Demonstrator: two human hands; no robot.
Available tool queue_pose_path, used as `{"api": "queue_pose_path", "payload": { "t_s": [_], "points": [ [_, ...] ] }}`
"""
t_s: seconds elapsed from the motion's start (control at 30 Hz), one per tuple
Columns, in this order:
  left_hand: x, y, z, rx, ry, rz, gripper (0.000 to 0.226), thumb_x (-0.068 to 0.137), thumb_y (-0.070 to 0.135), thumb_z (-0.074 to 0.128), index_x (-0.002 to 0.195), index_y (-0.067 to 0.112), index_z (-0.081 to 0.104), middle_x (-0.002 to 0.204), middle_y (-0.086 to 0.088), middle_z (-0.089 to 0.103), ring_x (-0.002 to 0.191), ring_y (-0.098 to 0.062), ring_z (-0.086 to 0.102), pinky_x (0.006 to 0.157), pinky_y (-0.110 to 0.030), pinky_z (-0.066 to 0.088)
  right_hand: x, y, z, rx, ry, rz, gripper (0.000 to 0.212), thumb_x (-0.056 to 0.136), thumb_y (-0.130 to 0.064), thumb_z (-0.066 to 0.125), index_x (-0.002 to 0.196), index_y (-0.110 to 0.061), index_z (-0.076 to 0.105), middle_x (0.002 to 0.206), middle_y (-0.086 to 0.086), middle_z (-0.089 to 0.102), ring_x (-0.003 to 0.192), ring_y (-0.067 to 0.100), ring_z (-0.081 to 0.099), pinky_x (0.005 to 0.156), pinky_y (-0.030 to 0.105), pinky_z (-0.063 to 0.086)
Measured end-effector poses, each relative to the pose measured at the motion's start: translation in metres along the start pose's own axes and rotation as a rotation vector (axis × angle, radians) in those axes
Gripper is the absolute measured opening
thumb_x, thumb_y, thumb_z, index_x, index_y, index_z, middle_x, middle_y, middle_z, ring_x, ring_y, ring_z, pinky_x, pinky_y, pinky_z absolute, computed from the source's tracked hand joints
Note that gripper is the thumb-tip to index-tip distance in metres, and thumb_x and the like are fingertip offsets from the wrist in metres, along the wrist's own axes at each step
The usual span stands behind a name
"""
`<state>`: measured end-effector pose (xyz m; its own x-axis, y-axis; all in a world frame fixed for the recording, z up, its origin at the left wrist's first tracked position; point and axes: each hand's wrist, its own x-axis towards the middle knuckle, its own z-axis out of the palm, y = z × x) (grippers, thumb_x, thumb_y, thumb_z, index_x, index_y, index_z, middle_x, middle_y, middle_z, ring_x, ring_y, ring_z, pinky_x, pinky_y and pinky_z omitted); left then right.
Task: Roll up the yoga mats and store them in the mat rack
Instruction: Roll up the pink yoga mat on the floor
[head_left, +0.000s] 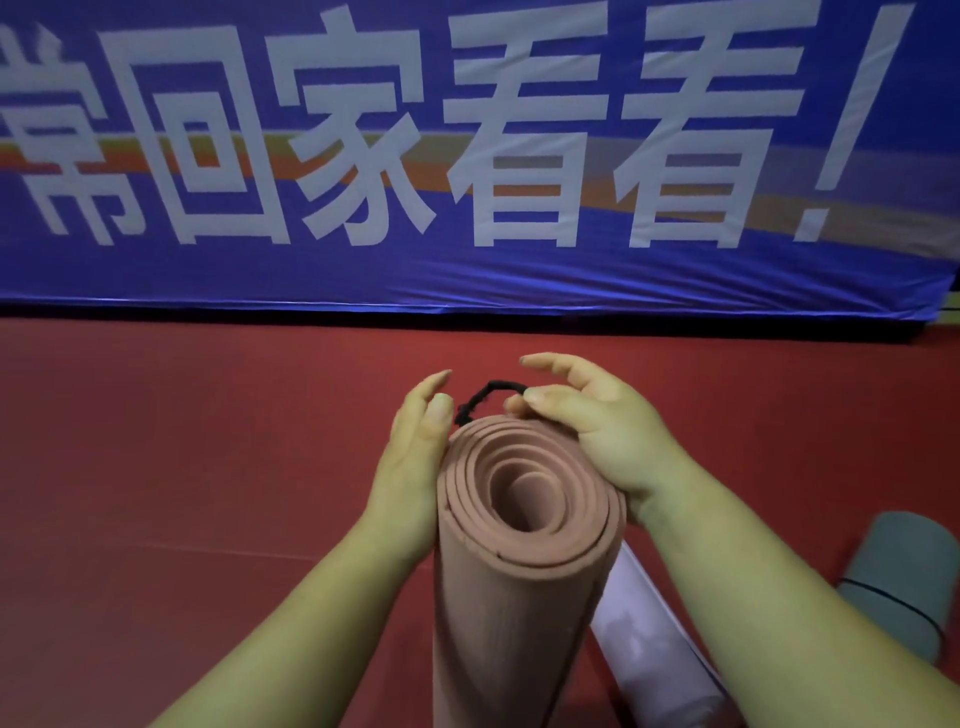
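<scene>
matt foam pink mat (524, 597), glossy cloth banner (467, 270), smooth red floor (182, 441)

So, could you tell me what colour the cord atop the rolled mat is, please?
The cord is black; see the head view.

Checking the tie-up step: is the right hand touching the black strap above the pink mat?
Touching. The head view shows the right hand pinching one end of the black strap between thumb and fingertip, over the pink mat.
</scene>
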<state>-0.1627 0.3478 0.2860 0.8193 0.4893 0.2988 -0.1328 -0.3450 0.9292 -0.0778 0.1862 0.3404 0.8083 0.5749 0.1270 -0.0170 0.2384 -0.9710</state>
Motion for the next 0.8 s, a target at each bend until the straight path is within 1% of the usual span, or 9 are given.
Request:
{"api": "queue_pose_path", "payload": {
  "t_s": [0.07,0.17,0.23,0.27,0.33,0.4,0.53,0.7,0.8],
  "points": [
    [-0.001,-0.002,0.003,-0.113,-0.062,-0.01,0.041,0.095,0.064,0.048,0.132,0.05,0.049,0.122,0.024,0.067,0.121,0.001,0.059,0.102,-0.018,0.042,-0.001,0.0,0.002,-0.013,-0.021,-0.008,0.027,0.096,0.005,0.056,0.117,-0.011,0.063,0.082,0.008,0.076,0.075,0.015,0.073,0.068,0.024,0.057],
    [-0.002,-0.005,0.003,-0.368,-0.066,-0.097,0.049,0.087,0.07,0.054,0.127,0.043,0.065,0.124,-0.001,0.071,0.118,-0.012,0.064,0.11,-0.044,0.045,-0.003,0.002,0.005,0.001,-0.037,-0.019,0.029,0.095,0.009,0.056,0.117,-0.009,0.063,0.079,0.009,0.075,0.072,0.014,0.072,0.066,0.023,0.057],
    [-0.002,-0.002,0.001,-0.216,-0.013,-0.015,0.031,0.101,0.054,0.047,0.12,0.038,0.066,0.113,-0.008,0.071,0.101,-0.008,0.066,0.095,-0.031,0.051,-0.002,0.004,0.005,-0.008,-0.009,-0.039,0.028,0.095,0.009,0.056,0.114,-0.01,0.064,0.078,0.009,0.075,0.073,0.014,0.072,0.067,0.023,0.056],
    [-0.003,0.001,0.001,-0.149,0.022,0.019,0.027,0.106,0.044,0.043,0.116,0.035,0.065,0.103,-0.001,0.071,0.09,-0.002,0.064,0.084,-0.02,0.049,-0.002,0.005,0.004,-0.005,0.008,-0.048,0.028,0.094,0.009,0.056,0.113,-0.011,0.065,0.078,0.009,0.075,0.073,0.014,0.071,0.068,0.024,0.057],
    [-0.002,0.007,-0.001,-0.07,0.092,0.069,0.03,0.103,0.045,0.039,0.109,0.03,0.065,0.086,0.013,0.066,0.074,0.004,0.058,0.069,-0.011,0.043,0.0,0.005,0.004,-0.013,0.043,-0.062,0.028,0.093,0.009,0.057,0.11,-0.012,0.065,0.077,0.008,0.075,0.073,0.015,0.07,0.07,0.024,0.057],
    [-0.002,0.009,-0.003,-0.058,0.155,0.095,0.034,0.098,0.047,0.042,0.103,0.024,0.066,0.079,0.023,0.064,0.073,0.005,0.056,0.067,-0.01,0.041,0.0,0.006,0.005,-0.025,0.073,-0.072,0.029,0.092,0.01,0.058,0.109,-0.012,0.066,0.076,0.007,0.074,0.07,0.015,0.069,0.068,0.024,0.056],
    [-0.001,0.013,-0.005,-0.042,0.25,0.109,0.017,0.102,0.033,0.055,0.097,0.021,0.065,0.077,0.022,0.066,0.069,0.004,0.057,0.066,-0.013,0.044,0.005,0.009,0.005,-0.033,0.13,-0.077,0.025,0.092,0.008,0.06,0.106,-0.012,0.065,0.07,0.005,0.071,0.064,0.015,0.064,0.065,0.025,0.054],
    [-0.01,0.018,-0.008,-0.035,0.216,0.146,0.022,0.101,0.047,0.051,0.105,0.03,0.064,0.085,0.022,0.066,0.079,0.002,0.059,0.076,-0.019,0.045,0.012,0.011,0.003,-0.057,0.17,-0.04,0.022,0.093,0.004,0.062,0.105,-0.014,0.066,0.066,0.002,0.07,0.059,0.012,0.063,0.059,0.022,0.053],
    [-0.022,0.026,-0.012,-0.104,0.008,0.15,0.048,0.082,0.06,0.055,0.122,0.033,0.055,0.081,0.024,0.061,0.075,0.004,0.057,0.075,-0.018,0.045,0.016,0.011,-0.003,-0.087,0.215,-0.039,0.021,0.093,0.003,0.063,0.103,-0.015,0.067,0.067,0.001,0.07,0.059,0.01,0.063,0.058,0.021,0.053]
  ]
}}
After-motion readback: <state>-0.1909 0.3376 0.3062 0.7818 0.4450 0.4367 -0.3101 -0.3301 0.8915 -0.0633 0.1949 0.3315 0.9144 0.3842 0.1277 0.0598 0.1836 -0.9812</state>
